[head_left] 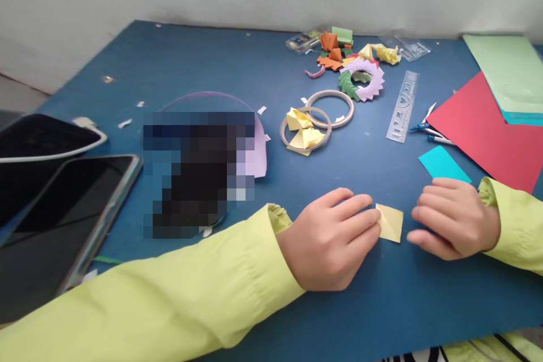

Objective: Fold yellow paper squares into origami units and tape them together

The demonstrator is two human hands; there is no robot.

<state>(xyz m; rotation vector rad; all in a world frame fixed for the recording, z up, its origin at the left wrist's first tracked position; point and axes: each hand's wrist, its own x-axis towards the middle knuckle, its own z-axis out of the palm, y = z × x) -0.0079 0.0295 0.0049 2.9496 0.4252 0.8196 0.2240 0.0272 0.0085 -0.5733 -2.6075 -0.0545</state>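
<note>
A small creased square of pale yellow paper (391, 224) lies on the blue table in front of me. At its left edge my left hand (333, 237) grips the paper, fingertips over the corner; the thumb is largely hidden beneath the fingers. My right hand (458, 218) hovers just right of the paper without touching it, its fingers loosely bent and the thumb apart from them, holding nothing. Just behind that hand is a turquoise paper rectangle (443, 164). Two folded yellow paper pieces (306, 138) sit within a thin roll of tape (283, 131), which overlaps a second roll (351, 107).
A lilac-and-green folded paper ring (373, 82) and orange paper pieces (330, 42) lie at the back. Right of them are a clear ruler (402, 107), a compass (419, 126), red paper (492, 130) and green sheets (509, 73). A phone (68, 203) lies left.
</note>
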